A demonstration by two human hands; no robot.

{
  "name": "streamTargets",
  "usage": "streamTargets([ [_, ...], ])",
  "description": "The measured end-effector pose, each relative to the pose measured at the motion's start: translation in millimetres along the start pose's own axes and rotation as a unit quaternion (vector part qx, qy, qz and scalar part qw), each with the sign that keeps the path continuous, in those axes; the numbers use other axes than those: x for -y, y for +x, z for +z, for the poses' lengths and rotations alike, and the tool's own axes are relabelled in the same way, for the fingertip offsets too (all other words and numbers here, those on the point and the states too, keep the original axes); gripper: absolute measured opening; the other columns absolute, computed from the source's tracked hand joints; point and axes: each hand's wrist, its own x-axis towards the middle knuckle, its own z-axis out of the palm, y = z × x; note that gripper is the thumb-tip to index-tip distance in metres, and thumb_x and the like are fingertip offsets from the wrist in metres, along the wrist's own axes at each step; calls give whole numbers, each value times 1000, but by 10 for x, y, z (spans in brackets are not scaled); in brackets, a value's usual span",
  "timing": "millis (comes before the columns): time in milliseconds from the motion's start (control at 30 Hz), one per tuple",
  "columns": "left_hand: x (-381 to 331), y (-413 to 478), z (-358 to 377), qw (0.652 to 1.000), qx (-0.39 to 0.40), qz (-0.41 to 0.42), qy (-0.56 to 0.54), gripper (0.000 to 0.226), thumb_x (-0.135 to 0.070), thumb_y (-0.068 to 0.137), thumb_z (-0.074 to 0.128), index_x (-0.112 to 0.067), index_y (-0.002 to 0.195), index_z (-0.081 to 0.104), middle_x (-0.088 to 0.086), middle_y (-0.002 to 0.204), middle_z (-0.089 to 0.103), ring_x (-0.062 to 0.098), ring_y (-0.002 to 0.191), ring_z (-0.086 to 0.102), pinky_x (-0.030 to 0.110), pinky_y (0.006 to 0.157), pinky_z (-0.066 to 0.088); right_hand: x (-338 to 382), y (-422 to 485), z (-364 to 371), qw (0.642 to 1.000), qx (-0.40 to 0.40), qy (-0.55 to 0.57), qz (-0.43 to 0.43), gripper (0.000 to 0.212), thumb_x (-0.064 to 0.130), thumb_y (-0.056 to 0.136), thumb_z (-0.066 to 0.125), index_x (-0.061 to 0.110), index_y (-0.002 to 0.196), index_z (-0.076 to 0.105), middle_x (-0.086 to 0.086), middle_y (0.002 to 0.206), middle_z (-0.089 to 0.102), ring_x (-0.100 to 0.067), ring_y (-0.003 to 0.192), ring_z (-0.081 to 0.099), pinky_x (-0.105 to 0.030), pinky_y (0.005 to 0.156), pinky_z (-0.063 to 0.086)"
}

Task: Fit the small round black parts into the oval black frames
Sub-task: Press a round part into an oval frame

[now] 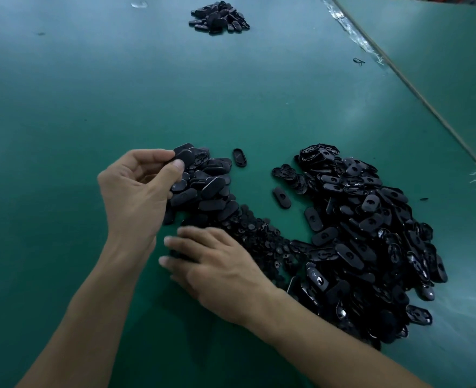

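Maybe too easy to grab two of the small round parts [255, 229] at once, packed thick and touching in a low heap toward the near edge of the worktop [63, 107]. Easy too to knock some away with the right grip [217, 267], spread flat over the heap's left end and blurry. Cannot tell whether holding any part yet. Could also lose the oval frame [183, 158], pinched only at one end between thumb and fingertips of the left grip [138, 189]. Might slip back among the other frames [208, 189] just beside and get mixed up. Hard to find the hole as well, black on black in dim light, so could press a round part in crooked or from the wrong side.

Now for looks. Oval frame: flat, smooth, black, long with rounded ends, held up near the middle of the worktop. Round parts: tiny black discs, too small to tell more. Big heap of frames [371, 233] toward the right edge, many with a keyhole-shaped opening. One more small pile [220, 16] by the far edge.
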Motion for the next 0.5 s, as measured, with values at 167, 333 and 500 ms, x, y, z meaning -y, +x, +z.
streamTargets([
  [167,-20,8,11,1000,-7,3,-8,15,-10,84,77,-23,83,70,-7,67,72,6,61,66,16,52,47,-163,-24,-3,999,-29,-6,35,28,13,80,79,16,107,77,1,115,73,-22,112,63,-35,93,48],
  [333,-21,2,24,1000,-5,4,-10,15,-7,84,76,-21,82,70,-7,67,72,6,60,65,17,53,47,-420,-99,-98,992,-74,-31,96,16,10,80,81,14,95,79,3,102,75,-21,103,66,-33,87,50],
  [500,-13,11,12,1000,-2,6,-17,15,-9,84,76,-22,82,70,-7,67,72,6,60,65,15,53,46,-332,-219,-218,992,-115,8,58,13,22,92,67,18,96,79,1,103,72,-21,99,63,-32,83,46],
])
